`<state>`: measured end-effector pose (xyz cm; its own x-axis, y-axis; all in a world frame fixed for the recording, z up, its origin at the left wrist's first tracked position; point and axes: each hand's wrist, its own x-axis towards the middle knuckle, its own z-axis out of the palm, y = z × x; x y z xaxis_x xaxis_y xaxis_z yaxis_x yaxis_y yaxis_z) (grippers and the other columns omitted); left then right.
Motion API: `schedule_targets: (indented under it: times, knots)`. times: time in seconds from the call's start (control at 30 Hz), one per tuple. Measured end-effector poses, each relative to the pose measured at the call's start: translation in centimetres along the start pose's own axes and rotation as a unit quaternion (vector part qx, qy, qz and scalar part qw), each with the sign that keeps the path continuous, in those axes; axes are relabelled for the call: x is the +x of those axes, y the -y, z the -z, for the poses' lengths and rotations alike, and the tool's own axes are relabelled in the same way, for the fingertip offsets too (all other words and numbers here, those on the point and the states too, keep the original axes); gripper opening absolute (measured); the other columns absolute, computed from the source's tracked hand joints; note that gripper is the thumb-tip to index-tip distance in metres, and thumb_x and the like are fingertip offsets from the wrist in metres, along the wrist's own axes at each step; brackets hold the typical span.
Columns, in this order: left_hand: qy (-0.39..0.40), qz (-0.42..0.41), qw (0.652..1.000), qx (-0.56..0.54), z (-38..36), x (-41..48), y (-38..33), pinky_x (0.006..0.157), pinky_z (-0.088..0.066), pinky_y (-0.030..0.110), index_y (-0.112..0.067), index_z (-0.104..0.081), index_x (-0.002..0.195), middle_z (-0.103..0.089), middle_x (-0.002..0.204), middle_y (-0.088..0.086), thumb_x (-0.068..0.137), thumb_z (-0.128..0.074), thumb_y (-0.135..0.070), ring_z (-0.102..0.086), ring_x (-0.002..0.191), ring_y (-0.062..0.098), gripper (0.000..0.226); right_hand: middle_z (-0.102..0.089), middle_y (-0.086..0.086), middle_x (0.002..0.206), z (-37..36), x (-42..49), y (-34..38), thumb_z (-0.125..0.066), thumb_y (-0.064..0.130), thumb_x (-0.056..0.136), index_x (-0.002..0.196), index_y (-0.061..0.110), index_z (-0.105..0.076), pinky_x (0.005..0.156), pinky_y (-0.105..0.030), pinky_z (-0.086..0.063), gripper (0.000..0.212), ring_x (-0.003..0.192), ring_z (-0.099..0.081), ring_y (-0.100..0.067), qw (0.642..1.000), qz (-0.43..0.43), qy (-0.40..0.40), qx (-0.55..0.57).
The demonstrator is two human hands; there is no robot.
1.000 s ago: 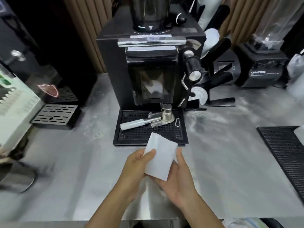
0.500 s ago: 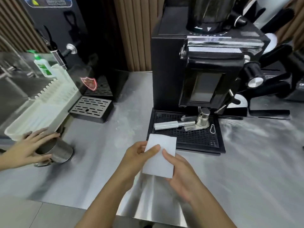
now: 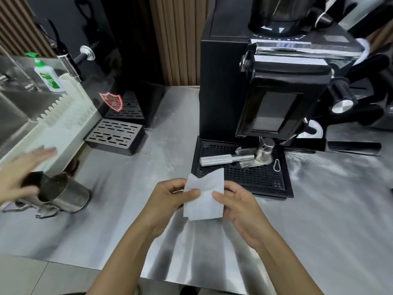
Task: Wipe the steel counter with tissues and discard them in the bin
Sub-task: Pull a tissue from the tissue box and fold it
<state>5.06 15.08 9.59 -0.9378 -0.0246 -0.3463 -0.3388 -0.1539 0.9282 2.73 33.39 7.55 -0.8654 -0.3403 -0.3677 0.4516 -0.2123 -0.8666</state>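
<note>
A white folded tissue (image 3: 205, 196) is held above the steel counter (image 3: 319, 220), just in front of the black grinder's drip tray. My left hand (image 3: 170, 199) pinches its left edge with thumb and fingers. My right hand (image 3: 240, 207) grips its right edge, thumb on top. The tissue's upper layer is lifting apart at the top. Pale powder smears show on the counter at the right and in front of the grinder. No bin is in view.
A black coffee grinder (image 3: 265, 81) with a drip tray (image 3: 240, 173) holding metal tools stands behind my hands. Another person's hand (image 3: 19, 167) reaches at a steel pitcher (image 3: 63, 194) on the left. A second drip tray (image 3: 114, 137), white rack and soap bottle stand far left.
The view has swung left, bringing the sink side into sight. My hands shifted on the tissue, its top layer now parting. The other person's hand has moved at the steel pitcher.
</note>
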Motion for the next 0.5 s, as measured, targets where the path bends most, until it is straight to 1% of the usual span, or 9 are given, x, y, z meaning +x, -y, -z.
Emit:
schedule_targets:
  times: [0.07, 0.1, 0.17, 0.23, 0.3, 0.37, 0.43, 0.47, 0.5]
  knots:
    - [0.003, -0.002, 1.0, -0.001, -0.1, 0.3, -0.1, 0.071, -0.054, 0.024, -0.003, -0.074, 0.092, -0.073, 0.094, 0.014, 0.081, -0.066, 0.002, -0.068, 0.084, 0.022, 0.014, -0.072, -0.017, 0.105, 0.5, 0.1, 0.3, -0.059, 0.0, 0.091, 0.109, 0.004, -0.064, 0.082, -0.04, -0.057, 0.019, 0.096, -0.07, -0.031, 1.0, 0.022, -0.005, -0.019]
    - [-0.002, -0.003, 1.0, 0.0, -0.1, 0.5, -0.1, 0.071, -0.054, 0.024, -0.004, -0.075, 0.087, -0.073, 0.092, 0.013, 0.082, -0.064, 0.004, -0.068, 0.083, 0.022, 0.015, -0.073, -0.014, 0.1, 0.7, 0.2, 0.4, -0.058, -0.003, 0.091, 0.1, 0.004, -0.066, 0.077, -0.036, -0.056, 0.014, 0.09, -0.069, -0.029, 0.999, 0.029, -0.007, -0.028]
    - [-0.024, -0.001, 1.0, -0.014, 0.0, 0.8, -0.1, 0.072, -0.053, 0.025, -0.007, -0.076, 0.081, -0.073, 0.09, 0.013, 0.083, -0.059, 0.009, -0.067, 0.083, 0.022, 0.023, -0.072, -0.013, 0.089, 1.1, 0.4, 0.5, -0.055, -0.009, 0.09, 0.081, 0.005, -0.067, 0.071, -0.031, -0.054, 0.021, 0.081, -0.066, -0.026, 0.998, 0.028, -0.017, -0.044]
    - [-0.034, 0.005, 0.998, -0.049, -0.1, 0.9, -0.1, 0.074, -0.052, 0.027, -0.008, -0.076, 0.085, -0.071, 0.091, 0.013, 0.084, -0.056, 0.01, -0.065, 0.084, 0.023, 0.026, -0.071, -0.017, 0.086, 1.3, 0.6, 0.4, -0.052, -0.012, 0.09, 0.075, 0.005, -0.067, 0.074, -0.032, -0.055, 0.027, 0.079, -0.067, -0.026, 0.998, 0.02, -0.015, -0.056]
    - [-0.044, 0.016, 0.995, -0.09, -0.4, 1.1, 0.2, 0.072, -0.051, 0.027, -0.009, -0.074, 0.097, -0.067, 0.092, 0.014, 0.085, -0.056, 0.005, -0.062, 0.082, 0.022, 0.026, -0.073, -0.018, 0.092, 1.2, 0.8, 0.3, -0.052, -0.011, 0.09, 0.08, 0.005, -0.071, 0.08, -0.037, -0.055, 0.027, 0.083, -0.069, -0.027, 0.998, 0.011, -0.006, -0.059]
    - [-0.065, 0.031, 0.986, -0.151, -0.7, 1.3, 0.5, 0.07, -0.05, 0.027, -0.008, -0.07, 0.108, -0.065, 0.095, 0.013, 0.089, -0.059, -0.015, -0.061, 0.082, 0.02, 0.023, -0.073, -0.017, 0.1, 0.8, 0.9, 0.1, -0.053, -0.006, 0.092, 0.095, 0.006, -0.074, 0.085, -0.036, -0.055, 0.024, 0.09, -0.07, -0.027, 0.999, 0.0, 0.002, -0.048]
    - [-0.069, 0.056, 0.972, -0.219, -1.0, 1.4, 0.7, 0.074, -0.053, 0.031, -0.005, -0.066, 0.112, -0.067, 0.1, 0.015, 0.091, -0.052, -0.044, -0.064, 0.089, 0.023, 0.046, -0.072, -0.018, 0.106, 0.3, 1.0, 0.0, -0.053, -0.003, 0.093, 0.112, 0.009, -0.071, 0.092, -0.035, -0.054, 0.029, 0.099, -0.069, -0.027, 0.999, -0.005, 0.011, -0.041]
    - [-0.069, 0.068, 0.967, -0.237, -1.1, 1.3, 0.7, 0.072, -0.055, 0.031, -0.005, -0.065, 0.112, -0.068, 0.101, 0.015, 0.091, -0.046, -0.053, -0.066, 0.09, 0.024, 0.056, -0.071, -0.021, 0.108, 0.0, 1.1, -0.1, -0.053, -0.002, 0.094, 0.116, 0.011, -0.07, 0.097, -0.036, -0.052, 0.031, 0.102, -0.068, -0.028, 0.999, -0.003, 0.013, -0.043]
    - [-0.065, 0.077, 0.964, -0.247, -1.3, 1.2, 0.7, 0.068, -0.056, 0.031, -0.007, -0.065, 0.112, -0.07, 0.099, 0.013, 0.091, -0.042, -0.058, -0.067, 0.088, 0.023, 0.06, -0.069, -0.023, 0.11, -0.2, 1.2, -0.2, -0.053, 0.0, 0.095, 0.117, 0.014, -0.07, 0.101, -0.04, -0.05, 0.032, 0.106, -0.066, -0.032, 0.999, 0.003, 0.013, -0.046]
